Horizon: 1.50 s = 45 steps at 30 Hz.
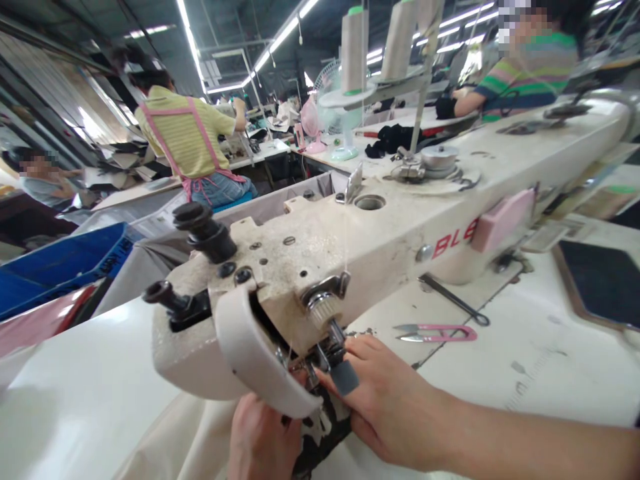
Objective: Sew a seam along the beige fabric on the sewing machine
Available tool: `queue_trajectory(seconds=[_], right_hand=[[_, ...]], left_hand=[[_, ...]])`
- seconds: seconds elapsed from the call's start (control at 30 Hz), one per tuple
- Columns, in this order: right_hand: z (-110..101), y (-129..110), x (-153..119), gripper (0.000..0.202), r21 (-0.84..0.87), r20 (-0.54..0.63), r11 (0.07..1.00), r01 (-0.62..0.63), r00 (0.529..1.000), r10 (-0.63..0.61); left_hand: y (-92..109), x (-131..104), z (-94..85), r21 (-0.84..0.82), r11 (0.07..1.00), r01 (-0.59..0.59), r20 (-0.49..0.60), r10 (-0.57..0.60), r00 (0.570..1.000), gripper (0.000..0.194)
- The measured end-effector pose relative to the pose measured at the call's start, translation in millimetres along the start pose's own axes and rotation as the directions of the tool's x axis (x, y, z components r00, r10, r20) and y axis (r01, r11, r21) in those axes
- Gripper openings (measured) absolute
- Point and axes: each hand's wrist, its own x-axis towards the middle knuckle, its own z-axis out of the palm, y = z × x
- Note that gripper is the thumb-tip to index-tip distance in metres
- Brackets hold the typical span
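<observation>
A white industrial sewing machine [320, 247] fills the middle of the view. My left hand [265, 433] is curled beside the needle area, its fingertips partly hidden behind the machine's white curved guard [257, 360]. Beige fabric [173, 443] spreads over the table to the left and runs in at this hand. My right hand [387, 400] reaches in from the right, fingers bent together close to the presser foot [311, 375]; the fingertips are partly covered by a small grey plate [345, 377]. A dark, white-blotched surface [325, 427] shows between both hands.
Pink thread snips [440, 333] and a dark metal tool [457, 300] lie right of the machine. A dark flat device [600, 280] rests farther right. Thread cones [354, 53] stand behind. A blue crate [60, 267] is at the left. Other people sit at tables beyond.
</observation>
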Motion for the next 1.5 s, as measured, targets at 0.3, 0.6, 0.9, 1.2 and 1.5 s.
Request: queue_trajectory(seconds=[0.3,0.6,0.9,1.2,1.5], right_hand=[[-3.5,-0.8,1.7,0.031,0.006,0.026,1.000,-0.001,1.000,0.001],[-1.7,-0.1,0.3,0.039,-0.001,0.022,1.000,0.003,1.000,-0.003],[-1.2,2.7,-3.9,0.032,0.029,0.008,0.999,0.012,1.000,-0.012],[-2.5,-1.2,-1.4,0.036,-0.020,0.022,1.000,0.018,1.000,-0.017],[-0.9,-3.1,-0.5,0.036,-0.048,0.021,0.999,0.013,1.000,-0.012]], left_hand=[[-6.7,-8.4,-1.3,0.038,0.999,0.001,0.082,-0.004,0.997,0.033],[-2.3,-3.0,-1.2,0.045,0.999,-0.018,0.054,0.015,0.998,0.035],[-2.6,-2.9,-1.6,0.013,1.000,0.016,0.011,-0.016,1.000,0.032],[-0.7,-1.0,-3.3,0.001,0.999,0.039,0.005,-0.039,0.999,0.028],[-2.0,-5.1,-0.9,0.002,0.999,0.040,0.014,-0.040,0.999,0.025]])
